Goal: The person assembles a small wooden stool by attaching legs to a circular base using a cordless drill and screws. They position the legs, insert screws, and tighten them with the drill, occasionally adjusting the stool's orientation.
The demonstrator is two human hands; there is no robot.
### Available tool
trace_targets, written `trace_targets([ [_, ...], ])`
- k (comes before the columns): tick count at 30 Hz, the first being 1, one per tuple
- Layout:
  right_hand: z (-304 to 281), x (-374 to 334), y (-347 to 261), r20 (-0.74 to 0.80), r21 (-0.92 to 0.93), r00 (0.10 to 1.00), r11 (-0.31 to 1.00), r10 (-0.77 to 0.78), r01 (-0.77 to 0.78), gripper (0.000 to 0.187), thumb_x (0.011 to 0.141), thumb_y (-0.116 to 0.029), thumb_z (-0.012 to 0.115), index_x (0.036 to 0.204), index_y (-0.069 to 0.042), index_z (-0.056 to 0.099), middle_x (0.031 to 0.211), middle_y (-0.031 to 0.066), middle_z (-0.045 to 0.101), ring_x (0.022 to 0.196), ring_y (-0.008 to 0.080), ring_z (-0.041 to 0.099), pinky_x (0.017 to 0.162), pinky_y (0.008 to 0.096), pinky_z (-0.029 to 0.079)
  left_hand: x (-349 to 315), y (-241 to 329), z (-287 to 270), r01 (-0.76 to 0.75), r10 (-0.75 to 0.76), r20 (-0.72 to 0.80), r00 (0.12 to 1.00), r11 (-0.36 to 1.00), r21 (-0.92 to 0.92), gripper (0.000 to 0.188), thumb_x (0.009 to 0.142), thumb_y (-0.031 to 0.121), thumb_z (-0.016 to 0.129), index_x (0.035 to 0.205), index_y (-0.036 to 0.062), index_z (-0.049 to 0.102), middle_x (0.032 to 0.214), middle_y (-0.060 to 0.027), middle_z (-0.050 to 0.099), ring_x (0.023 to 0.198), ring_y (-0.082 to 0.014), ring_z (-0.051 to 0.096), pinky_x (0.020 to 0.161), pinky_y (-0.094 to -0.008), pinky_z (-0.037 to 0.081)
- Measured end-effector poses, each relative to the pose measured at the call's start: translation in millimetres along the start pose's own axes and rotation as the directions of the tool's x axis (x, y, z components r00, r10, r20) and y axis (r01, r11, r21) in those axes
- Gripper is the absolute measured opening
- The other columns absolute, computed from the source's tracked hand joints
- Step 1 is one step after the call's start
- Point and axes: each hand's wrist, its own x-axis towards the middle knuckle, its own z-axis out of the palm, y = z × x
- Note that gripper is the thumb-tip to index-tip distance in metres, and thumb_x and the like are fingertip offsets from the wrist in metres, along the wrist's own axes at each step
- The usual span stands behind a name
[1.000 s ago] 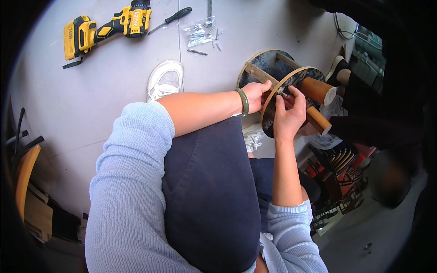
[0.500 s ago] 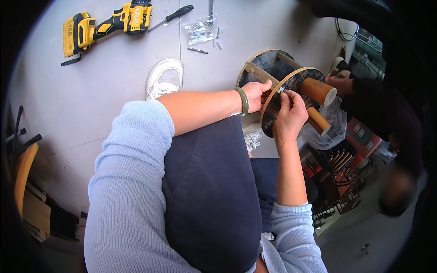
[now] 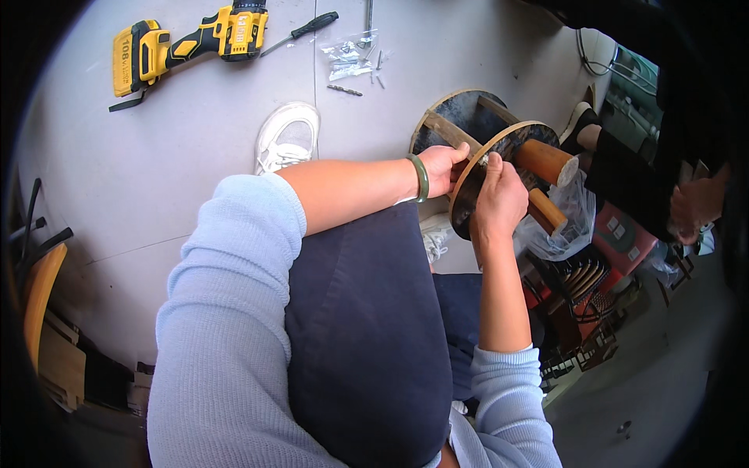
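Note:
A wooden frame of two round boards with dark faces lies on its side at the right. Wooden bars (image 3: 446, 128) join the far board (image 3: 462, 104) to the near board (image 3: 466, 204). Two round wooden legs (image 3: 549, 161) stick out from the near board. My left hand (image 3: 442, 168) grips the near board's edge from the gap between the boards, some fingers hidden behind it. On the outer face, my right hand (image 3: 501, 200) is closed, its thumb up beside a small whitish rough spot. Whatever its curled fingers hold is hidden.
A yellow cordless drill (image 3: 189, 48), a screwdriver (image 3: 300, 33), a bag of hardware (image 3: 349, 58) and a drill bit (image 3: 344, 90) lie on the floor (image 3: 179, 148). A clear plastic bag (image 3: 566, 226) is behind the legs. Another person's hand (image 3: 696, 204) shows at right.
My right hand has turned from a fingertip pinch at the whitish spot to a more upright, closed pose. My left hand keeps its grip. The other person at right has shifted.

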Motion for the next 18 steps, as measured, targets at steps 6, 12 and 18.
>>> trace_targets([
  [6,3,-4,-3,-0.101,0.063,0.991,0.994,-0.087,0.094,0.02,0.092,-0.026,0.058,0.09,-0.006,0.059,0.083,0.02,0.065,0.077,0.0382,0.063,0.066,0.0449,0.049,-1,2,2,0.011,-0.011,0.005,1.0,1.0,0.004,0.039,0.096,0.041,0.052,0.113,0.0066,0.056,0.111,-0.0082,0.06,0.105,-0.0229,0.055,0.095,-0.041,0.042],
  [12,7,1,-3,-0.032,-0.043,0.999,0.999,-0.002,0.001,0.037,0.097,-0.038,0.046,0.083,-0.007,0.061,0.077,0.0207,0.065,0.077,0.0413,0.063,0.066,0.0497,0.049,10,-4,-7,0.012,-0.011,-0.013,1.0,1.0,0.017,0.038,0.096,0.04,0.05,0.113,0.0068,0.057,0.111,-0.0087,0.062,0.104,-0.0241,0.057,0.096,-0.0423,0.043],
  [18,-2,-10,-8,0.004,0.058,1.0,0.998,0.015,-0.015,0.026,0.094,-0.034,0.053,0.096,-0.008,0.054,0.09,0.0193,0.064,0.082,0.0418,0.062,0.068,0.0512,0.047,22,-10,-11,0.04,-0.041,-0.018,0.999,0.997,-0.071,0.038,0.096,0.043,0.05,0.107,0.0077,0.06,0.104,-0.009,0.065,0.101,-0.025,0.06,0.094,-0.0429,0.044],
])
